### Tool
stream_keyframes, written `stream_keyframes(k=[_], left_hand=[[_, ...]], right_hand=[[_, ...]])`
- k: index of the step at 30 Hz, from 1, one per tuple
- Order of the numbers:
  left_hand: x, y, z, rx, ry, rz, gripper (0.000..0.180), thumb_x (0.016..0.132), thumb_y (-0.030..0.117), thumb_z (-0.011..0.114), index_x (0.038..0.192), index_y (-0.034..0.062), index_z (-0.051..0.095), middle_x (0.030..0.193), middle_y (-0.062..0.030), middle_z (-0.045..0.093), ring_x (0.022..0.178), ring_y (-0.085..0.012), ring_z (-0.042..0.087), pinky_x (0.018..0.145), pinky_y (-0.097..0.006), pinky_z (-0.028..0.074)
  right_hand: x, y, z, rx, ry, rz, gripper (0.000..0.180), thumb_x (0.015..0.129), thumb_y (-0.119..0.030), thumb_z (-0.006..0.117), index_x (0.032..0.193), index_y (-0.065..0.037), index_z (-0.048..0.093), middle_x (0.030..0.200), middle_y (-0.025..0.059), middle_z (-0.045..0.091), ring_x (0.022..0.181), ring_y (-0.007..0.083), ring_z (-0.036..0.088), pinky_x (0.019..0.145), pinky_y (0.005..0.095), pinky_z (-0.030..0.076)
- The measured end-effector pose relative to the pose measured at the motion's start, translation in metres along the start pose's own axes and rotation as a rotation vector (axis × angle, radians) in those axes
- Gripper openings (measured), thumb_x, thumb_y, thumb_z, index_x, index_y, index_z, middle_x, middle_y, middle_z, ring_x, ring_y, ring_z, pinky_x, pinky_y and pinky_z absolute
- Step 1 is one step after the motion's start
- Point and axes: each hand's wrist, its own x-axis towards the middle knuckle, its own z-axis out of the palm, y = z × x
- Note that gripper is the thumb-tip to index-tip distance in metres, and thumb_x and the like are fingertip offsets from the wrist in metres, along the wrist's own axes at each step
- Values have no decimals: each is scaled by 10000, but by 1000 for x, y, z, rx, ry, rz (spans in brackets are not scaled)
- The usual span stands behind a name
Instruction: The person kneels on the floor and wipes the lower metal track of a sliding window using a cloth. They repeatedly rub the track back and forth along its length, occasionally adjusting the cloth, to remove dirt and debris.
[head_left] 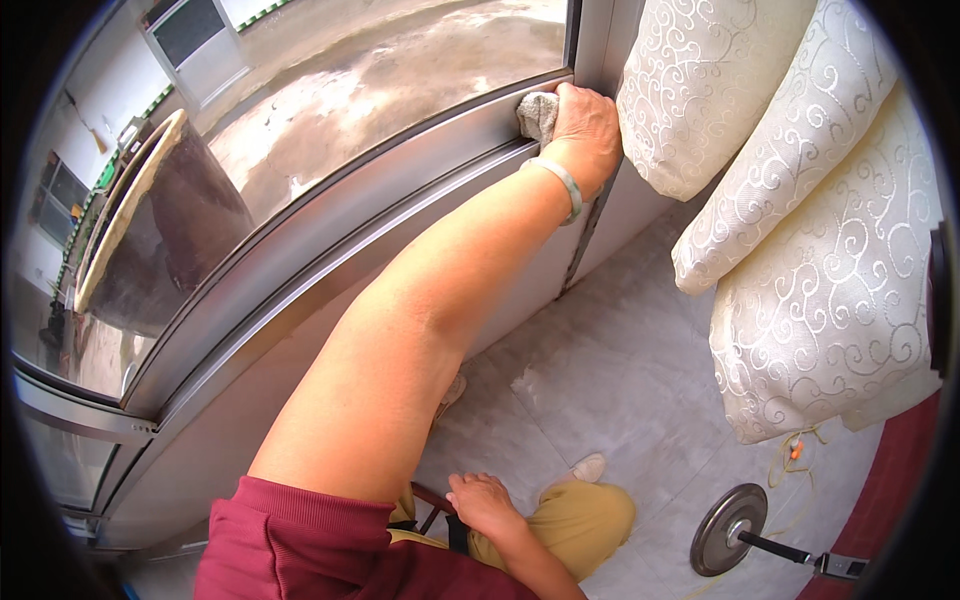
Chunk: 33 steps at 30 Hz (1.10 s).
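Note:
My left arm, in a maroon short sleeve, reaches up across the view to a window's metal frame [440,140]. At the frame's right end, my left hand [588,125] is closed on a bunched grey cloth [538,116], which presses against the rail. A pale bangle [566,187] circles that wrist. Down by my khaki trousers [580,520], my right hand [485,503] hangs with its fingers loosely stretched and nothing visible in it. Close beside it is a dark red bar [432,497], partly hidden by my body.
Cream patterned curtains [800,280] hang bunched right of my left hand. On the grey floor [560,400], a round weight plate [728,530] with a black bar lies at the lower right. Beyond the glass, a large brown vat [165,240] stands outside.

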Motion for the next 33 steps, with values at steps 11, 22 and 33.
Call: stream_keyframes(k=[11,22,33], left_hand=[[-45,-20,-11,-55,160,-39,192,821,227,612,953,93,652,886,-76,604,870,-223,564,793,-355,385],[-167,-102,-50,-190,258,-53,161,779,201,624,896,91,607,887,-70,553,851,-212,546,746,-336,420],[-398,-219,-148,-294,271,-243,177,795,94,580,961,41,549,883,-103,531,824,-264,553,751,-376,471]], right_hand=[[53,30,8,-118,-206,122,304,960,-299,547,1116,-55,641,1123,186,669,1084,373,614,910,479,486],[49,58,1,-96,-221,358,393,962,-346,548,1271,-111,606,1218,195,645,1145,382,593,955,456,482],[42,89,54,-154,-219,375,414,955,-400,565,1242,-111,635,1181,194,668,1141,380,602,966,440,481]])
